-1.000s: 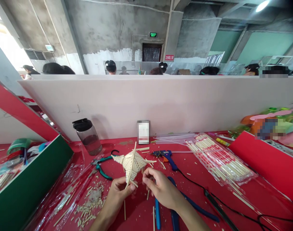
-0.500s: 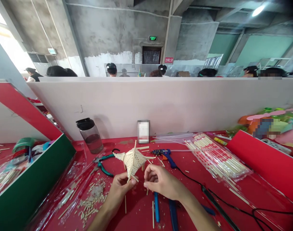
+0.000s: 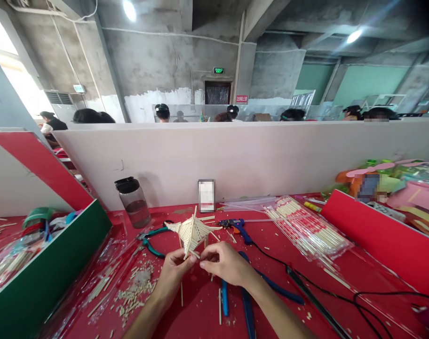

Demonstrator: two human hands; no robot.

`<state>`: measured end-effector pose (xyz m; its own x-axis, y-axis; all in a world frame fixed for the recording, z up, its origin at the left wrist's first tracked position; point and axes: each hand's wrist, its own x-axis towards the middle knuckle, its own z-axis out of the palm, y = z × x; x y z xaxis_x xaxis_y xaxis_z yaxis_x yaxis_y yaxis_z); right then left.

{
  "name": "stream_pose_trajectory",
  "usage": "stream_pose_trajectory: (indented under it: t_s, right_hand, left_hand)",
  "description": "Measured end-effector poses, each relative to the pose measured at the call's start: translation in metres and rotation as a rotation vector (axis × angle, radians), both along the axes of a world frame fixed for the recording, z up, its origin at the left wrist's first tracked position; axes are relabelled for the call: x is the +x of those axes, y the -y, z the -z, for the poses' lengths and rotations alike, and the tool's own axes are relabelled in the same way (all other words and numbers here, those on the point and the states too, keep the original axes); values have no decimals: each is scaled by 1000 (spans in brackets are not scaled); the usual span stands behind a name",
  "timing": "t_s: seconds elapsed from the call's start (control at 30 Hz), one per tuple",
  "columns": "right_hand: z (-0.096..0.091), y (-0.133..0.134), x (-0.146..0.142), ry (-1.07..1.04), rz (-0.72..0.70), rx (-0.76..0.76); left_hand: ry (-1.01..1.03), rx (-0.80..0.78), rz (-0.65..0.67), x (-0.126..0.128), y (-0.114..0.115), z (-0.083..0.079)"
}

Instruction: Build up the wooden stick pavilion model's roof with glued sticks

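A small model built of pale wooden sticks [image 3: 191, 231] is held up over the red table [image 3: 281, 273]. My left hand [image 3: 174, 272] pinches its lower edge from below. My right hand [image 3: 223, 263] has its fingers curled together and touches the same lower edge from the right; what its fingertips hold, if anything, is hidden. A blue glue gun [image 3: 235, 227] lies just behind the model, its black cord running off to the right. Green-handled pliers [image 3: 151, 238] lie to the left, and blue-handled pliers [image 3: 248, 301] lie under my right wrist.
A dark-lidded jar [image 3: 133, 202] stands at the back left beside a pale partition wall [image 3: 242, 155]. Packs of wooden sticks [image 3: 308, 230] lie at the right. Cut stick bits [image 3: 135, 294] litter the front left. A green box [image 3: 48, 273] flanks the left. Other people sit beyond the partition.
My right hand has moved left and closed in on the lower edge of the stick model, next to my left hand. The camera has tilted up a little.
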<state>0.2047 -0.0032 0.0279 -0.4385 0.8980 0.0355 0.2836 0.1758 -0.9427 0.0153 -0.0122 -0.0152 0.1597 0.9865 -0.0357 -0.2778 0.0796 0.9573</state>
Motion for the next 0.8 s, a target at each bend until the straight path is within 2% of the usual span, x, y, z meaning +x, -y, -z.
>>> stream_pose_trajectory:
  t_s: [0.2, 0.3, 0.4, 0.6, 0.8]
  right_hand:
    - [4, -3, 2, 23, 15, 21]
    - [8, -4, 6, 120, -70, 18]
    - [9, -5, 14, 313, -195, 18]
    - [-6, -4, 27, 635, -452, -12]
    - [-22, -2, 45, 808, -448, -110]
  left_hand:
    - [5, -8, -13, 2, 1, -2]
    - [13, 4, -13, 2, 0, -2]
    - [4, 9, -45, 1, 0, 1]
    - [-12, -12, -58, 0, -3, 10]
    - [-14, 46, -76, -1, -6, 10]
